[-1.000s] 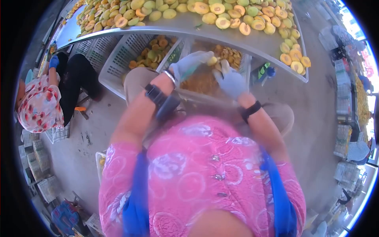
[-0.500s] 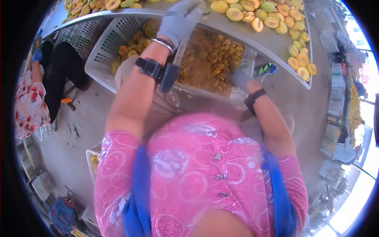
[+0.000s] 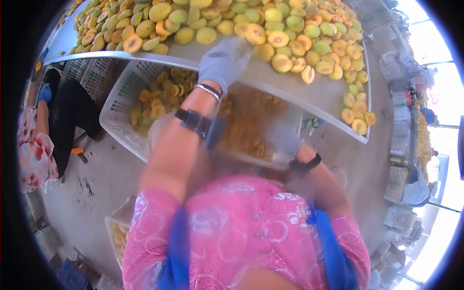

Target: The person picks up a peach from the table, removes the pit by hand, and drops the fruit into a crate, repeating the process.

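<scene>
My left hand, in a grey glove, is over the front of the metal table, right at the edge of a heap of halved fruit that looks like apricots. Its fingers are curled, and I cannot tell what is in them. Lower down, my right hand, also gloved and smeared by motion, is at the right side of a white crate. Brownish-yellow fruit pieces lie inside that crate.
A second white crate with fruit halves stands to the left, under the table edge. Behind my left side sits another fruit crate. A person in dark trousers sits at far left. Stacked crates line the right.
The view has tilted up, showing more of the fruit heap. My left hand stays over the table's front, its fingers now beside the fruit. My right hand is still low over the crate, more blurred.
</scene>
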`<move>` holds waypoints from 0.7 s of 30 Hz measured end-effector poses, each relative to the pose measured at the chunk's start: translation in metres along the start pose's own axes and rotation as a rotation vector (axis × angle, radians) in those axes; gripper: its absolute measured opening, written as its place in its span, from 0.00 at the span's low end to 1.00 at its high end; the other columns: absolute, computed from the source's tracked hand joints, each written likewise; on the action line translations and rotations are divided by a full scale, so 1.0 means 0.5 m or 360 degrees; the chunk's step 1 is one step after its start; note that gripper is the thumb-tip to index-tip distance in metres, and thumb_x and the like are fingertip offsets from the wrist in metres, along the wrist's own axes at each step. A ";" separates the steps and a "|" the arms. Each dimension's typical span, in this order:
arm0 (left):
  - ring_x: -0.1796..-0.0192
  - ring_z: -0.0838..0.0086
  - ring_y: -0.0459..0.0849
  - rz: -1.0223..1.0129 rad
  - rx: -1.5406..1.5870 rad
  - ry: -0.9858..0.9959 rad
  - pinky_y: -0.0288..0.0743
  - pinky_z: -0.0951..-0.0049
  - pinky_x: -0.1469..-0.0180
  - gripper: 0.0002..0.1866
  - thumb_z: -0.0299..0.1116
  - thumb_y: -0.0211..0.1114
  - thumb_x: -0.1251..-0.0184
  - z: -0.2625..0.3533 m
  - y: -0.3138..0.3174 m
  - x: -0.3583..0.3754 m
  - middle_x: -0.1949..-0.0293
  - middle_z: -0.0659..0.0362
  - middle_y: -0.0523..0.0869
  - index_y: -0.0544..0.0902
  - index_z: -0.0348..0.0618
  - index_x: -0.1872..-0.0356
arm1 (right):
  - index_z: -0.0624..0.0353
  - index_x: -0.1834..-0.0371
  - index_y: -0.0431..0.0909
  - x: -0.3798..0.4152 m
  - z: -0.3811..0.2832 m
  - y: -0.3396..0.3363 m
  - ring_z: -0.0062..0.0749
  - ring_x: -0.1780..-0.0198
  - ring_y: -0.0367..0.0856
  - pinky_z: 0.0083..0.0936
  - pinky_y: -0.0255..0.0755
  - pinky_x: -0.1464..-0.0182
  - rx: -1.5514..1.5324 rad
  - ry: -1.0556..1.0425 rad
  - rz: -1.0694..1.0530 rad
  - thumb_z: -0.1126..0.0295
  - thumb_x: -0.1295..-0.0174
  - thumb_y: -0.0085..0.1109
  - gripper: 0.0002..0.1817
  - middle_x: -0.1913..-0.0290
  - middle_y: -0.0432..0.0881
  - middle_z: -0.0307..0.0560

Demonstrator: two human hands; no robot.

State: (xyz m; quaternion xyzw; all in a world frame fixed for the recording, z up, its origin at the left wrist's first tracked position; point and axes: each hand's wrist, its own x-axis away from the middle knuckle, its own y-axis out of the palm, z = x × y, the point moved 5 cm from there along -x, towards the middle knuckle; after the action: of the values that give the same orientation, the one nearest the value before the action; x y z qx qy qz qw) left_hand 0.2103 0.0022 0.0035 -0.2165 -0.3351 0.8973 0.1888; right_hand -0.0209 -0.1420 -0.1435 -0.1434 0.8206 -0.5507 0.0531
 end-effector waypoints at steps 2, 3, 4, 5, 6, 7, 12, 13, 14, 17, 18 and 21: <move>0.47 0.56 0.82 0.0048 -0.0042 0.0212 0.75 0.59 0.45 0.18 0.46 0.60 0.35 0.016 0.034 -0.001 0.50 0.52 0.84 0.81 0.50 0.49 | 0.53 0.67 0.81 0.029 -0.047 -0.010 0.45 0.64 0.81 0.42 0.77 0.62 0.0400 -0.0322 0.0055 0.68 0.43 0.55 0.06 0.64 0.82 0.50; 0.47 0.55 0.81 0.0079 -0.0106 0.0403 0.75 0.58 0.45 0.19 0.46 0.60 0.36 0.023 0.058 -0.010 0.50 0.51 0.84 0.80 0.49 0.49 | 0.52 0.67 0.81 0.036 -0.088 -0.046 0.42 0.62 0.81 0.40 0.77 0.61 0.0347 -0.0237 0.0030 0.69 0.45 0.55 0.06 0.64 0.81 0.48; 0.48 0.54 0.81 0.0088 -0.0113 0.0509 0.75 0.57 0.45 0.19 0.46 0.61 0.37 0.031 0.078 -0.016 0.50 0.50 0.83 0.80 0.49 0.49 | 0.53 0.65 0.80 0.022 -0.127 -0.099 0.41 0.60 0.81 0.40 0.76 0.58 -0.0068 0.0188 -0.0081 0.69 0.46 0.55 0.07 0.63 0.81 0.47; 0.48 0.53 0.81 0.0100 -0.0133 0.0617 0.75 0.57 0.45 0.20 0.46 0.62 0.39 0.042 0.093 -0.024 0.50 0.50 0.82 0.80 0.49 0.49 | 0.54 0.64 0.80 0.028 -0.158 -0.125 0.39 0.58 0.81 0.39 0.76 0.55 -0.0494 0.0597 -0.0178 0.68 0.47 0.55 0.09 0.63 0.81 0.46; 0.48 0.52 0.81 -0.0019 -0.0262 0.0569 0.76 0.56 0.46 0.20 0.45 0.63 0.40 0.051 0.109 -0.040 0.49 0.49 0.82 0.80 0.49 0.48 | 0.56 0.46 0.71 0.060 -0.136 -0.080 0.34 0.67 0.79 0.34 0.74 0.65 -0.0394 0.0226 0.0152 0.64 0.42 0.57 0.20 0.69 0.79 0.45; 0.48 0.51 0.81 -0.0146 -0.0392 0.0506 0.76 0.56 0.47 0.21 0.44 0.64 0.41 0.057 0.122 -0.055 0.48 0.49 0.81 0.80 0.50 0.48 | 0.58 0.29 0.62 0.079 -0.105 -0.040 0.28 0.76 0.77 0.28 0.72 0.74 -0.0300 -0.0151 0.0465 0.60 0.38 0.59 0.34 0.76 0.76 0.44; 0.49 0.49 0.82 -0.0149 -0.0540 0.0362 0.77 0.55 0.47 0.21 0.38 0.63 0.42 0.054 0.143 -0.074 0.47 0.46 0.79 0.79 0.53 0.45 | 0.54 0.21 0.47 0.122 -0.180 -0.105 0.22 0.78 0.73 0.21 0.67 0.77 -0.1048 0.0310 0.0057 0.63 0.34 0.58 0.41 0.70 0.77 0.41; 0.49 0.49 0.82 -0.0158 -0.0454 0.0310 0.78 0.55 0.47 0.21 0.37 0.62 0.42 0.051 0.140 -0.071 0.46 0.45 0.78 0.79 0.53 0.45 | 0.54 0.21 0.47 0.129 -0.182 -0.106 0.22 0.78 0.73 0.21 0.67 0.77 -0.1044 0.0273 0.0079 0.63 0.34 0.58 0.41 0.70 0.77 0.41; 0.49 0.49 0.82 -0.0132 -0.0488 0.0317 0.78 0.55 0.47 0.21 0.37 0.62 0.42 0.054 0.137 -0.067 0.46 0.45 0.78 0.79 0.53 0.45 | 0.53 0.21 0.46 0.137 -0.176 -0.099 0.22 0.78 0.72 0.20 0.66 0.77 -0.1183 0.0410 0.0041 0.63 0.33 0.57 0.41 0.69 0.77 0.41; 0.43 0.49 0.79 -0.0288 -0.0522 0.0193 0.76 0.53 0.42 0.28 0.40 0.69 0.48 0.044 0.138 -0.074 0.42 0.45 0.76 0.75 0.51 0.43 | 0.56 0.28 0.60 0.148 -0.162 -0.069 0.20 0.78 0.71 0.19 0.65 0.78 -0.1342 0.0587 0.0060 0.62 0.34 0.58 0.32 0.69 0.77 0.40; 0.43 0.48 0.79 -0.0356 -0.0476 0.0163 0.75 0.54 0.42 0.29 0.40 0.69 0.48 0.037 0.149 -0.078 0.42 0.44 0.75 0.74 0.50 0.42 | 0.58 0.36 0.65 0.149 -0.172 -0.074 0.20 0.79 0.70 0.18 0.65 0.78 -0.1355 0.0517 0.0104 0.62 0.34 0.58 0.26 0.69 0.76 0.40; 0.41 0.47 0.78 -0.0379 -0.0427 0.0121 0.74 0.55 0.40 0.33 0.40 0.69 0.49 0.030 0.150 -0.061 0.40 0.42 0.74 0.71 0.48 0.39 | 0.59 0.59 0.71 0.141 -0.229 -0.119 0.19 0.80 0.69 0.18 0.63 0.78 -0.1484 0.0579 0.0129 0.61 0.36 0.58 0.13 0.70 0.76 0.39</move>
State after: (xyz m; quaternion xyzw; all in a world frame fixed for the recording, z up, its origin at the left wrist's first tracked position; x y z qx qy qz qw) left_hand 0.2134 -0.0733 -0.0295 -0.2322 -0.4677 0.8071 0.2755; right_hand -0.1054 -0.0818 -0.0396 -0.0215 0.9802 -0.1389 -0.1392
